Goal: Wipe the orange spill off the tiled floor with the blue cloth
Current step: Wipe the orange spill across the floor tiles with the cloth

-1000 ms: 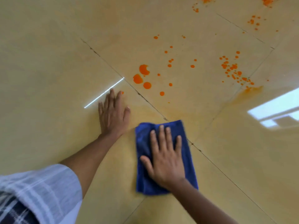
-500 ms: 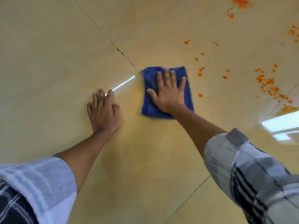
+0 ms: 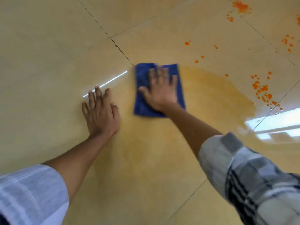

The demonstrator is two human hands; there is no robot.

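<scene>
Folded blue cloth (image 3: 159,88) (motion-blurred) lies under flat, spread right hand (image 3: 159,91); left hand (image 3: 101,113) flat on floor (image 3: 48,62).

Your left hand (image 3: 100,114) lies flat, palm down, fingers straight and slightly spread, its arm reaching forward from a pale rolled sleeve (image 3: 30,194). Your right hand (image 3: 159,91) is also flat and palm down, fingers extended, thumb splayed to the left, blurred at the fingertips; its forearm stretches in from a checked rolled sleeve (image 3: 250,174) at lower right
</scene>
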